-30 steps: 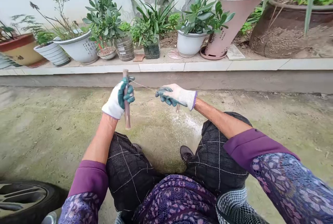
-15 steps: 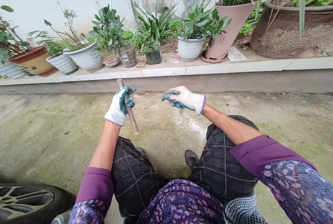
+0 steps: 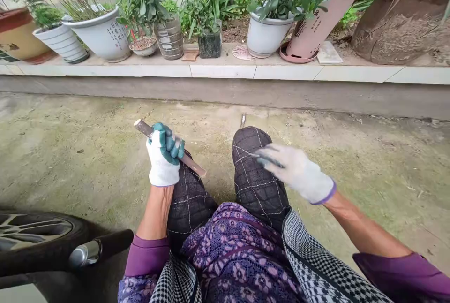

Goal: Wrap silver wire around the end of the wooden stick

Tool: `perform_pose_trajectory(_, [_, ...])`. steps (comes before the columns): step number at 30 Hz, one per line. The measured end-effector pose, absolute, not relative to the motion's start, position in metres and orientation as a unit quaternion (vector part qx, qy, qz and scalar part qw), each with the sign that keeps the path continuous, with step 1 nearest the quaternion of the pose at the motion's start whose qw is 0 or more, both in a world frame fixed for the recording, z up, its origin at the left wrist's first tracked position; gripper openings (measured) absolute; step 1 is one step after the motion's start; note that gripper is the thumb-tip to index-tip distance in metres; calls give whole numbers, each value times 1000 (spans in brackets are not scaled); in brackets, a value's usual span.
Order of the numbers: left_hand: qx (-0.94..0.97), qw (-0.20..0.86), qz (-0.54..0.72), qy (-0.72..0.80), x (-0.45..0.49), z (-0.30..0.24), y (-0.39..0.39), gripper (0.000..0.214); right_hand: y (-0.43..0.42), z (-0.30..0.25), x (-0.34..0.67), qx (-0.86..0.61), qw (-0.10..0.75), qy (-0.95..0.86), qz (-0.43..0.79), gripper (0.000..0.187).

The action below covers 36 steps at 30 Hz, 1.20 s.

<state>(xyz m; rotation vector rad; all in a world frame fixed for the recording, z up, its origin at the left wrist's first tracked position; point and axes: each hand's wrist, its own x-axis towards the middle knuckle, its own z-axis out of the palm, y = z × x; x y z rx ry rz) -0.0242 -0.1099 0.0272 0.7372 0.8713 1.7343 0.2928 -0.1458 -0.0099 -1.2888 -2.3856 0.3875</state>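
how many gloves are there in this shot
2: one glove on the left grip, wrapped around the stick; the other glove, blurred, on the right grip, with a thin strand running to it. No others show.

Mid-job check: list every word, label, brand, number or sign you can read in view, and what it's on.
None is clear enough to quote.
Wide white pot: columns of dark characters, too small to read.
Tall pink pot: small dark characters, too small to read.
Yellow pot: dark marking; cannot tell if it is lettering.
Stick in the left hand: no lettering visible.
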Motion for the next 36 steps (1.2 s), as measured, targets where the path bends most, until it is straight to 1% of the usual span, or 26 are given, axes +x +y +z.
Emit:
perform_pose_trajectory(2, [297,518,717,360,-14,21,-120,42,-168,-25,299,-416,205,-846,263,33])
perform_pose_trajectory(3, [297,518,718,358,-10,20,-124,43,-175,-27,301,-415,217,-827,312,33])
perform_pose_trajectory(7, [318,506,724,345,0,32,-140,44,-165,-11,300,-512,317,-656,454,35])
perform_pose_trajectory(9, [341,501,721,337,3,41,-147,44,-149,1,292,-519,346,-590,513,39])
perform_pose_trajectory(10, [354,495,720,334,3,45,-149,45,-141,6,286,-498,329,-590,543,40])
perform_pose_trajectory(12, [375,476,723,331,2,52,-154,44,-128,8,274,-414,230,-646,598,40])
perform_pose_trajectory(14, [389,455,728,333,0,58,-156,42,-120,5,261,-331,139,-709,607,42])
perform_pose_trajectory(15, [395,447,729,335,-3,60,-157,41,-118,2,256,-313,127,-729,595,42])
perform_pose_trajectory(17, [407,436,730,334,-7,65,-157,38,-114,-1,248,-329,174,-742,557,42])
perform_pose_trajectory(19, [422,428,731,322,-10,69,-153,36,-110,2,241,-349,217,-717,563,47])
perform_pose_trajectory(20, [429,427,731,315,-11,71,-150,36,-107,6,237,-350,219,-694,590,52])
perform_pose_trajectory(23, [449,437,721,296,-11,78,-139,37,-99,23,220,-298,179,-613,709,71])
perform_pose_trajectory(24, [454,444,716,290,-10,80,-135,37,-97,29,213,-277,177,-594,735,74])
perform_pose_trajectory(25, [459,450,712,284,-10,82,-130,36,-93,34,205,-261,186,-582,748,72])
perform_pose_trajectory(27, [467,458,705,273,-8,86,-120,37,-84,44,193,-253,223,-579,742,59])
perform_pose_trajectory(29, [470,460,701,277,-9,89,-109,38,-72,54,185,-280,285,-592,700,42])
perform_pose_trajectory(31, [461,464,697,293,-10,89,-96,35,-58,66,183,-319,364,-618,620,31])
perform_pose_trajectory(33, [444,483,688,311,-12,88,-79,29,-43,78,184,-350,433,-652,514,24])
perform_pose_trajectory(36, [416,524,667,327,-13,82,-54,25,-22,90,186,-363,468,-702,396,19])
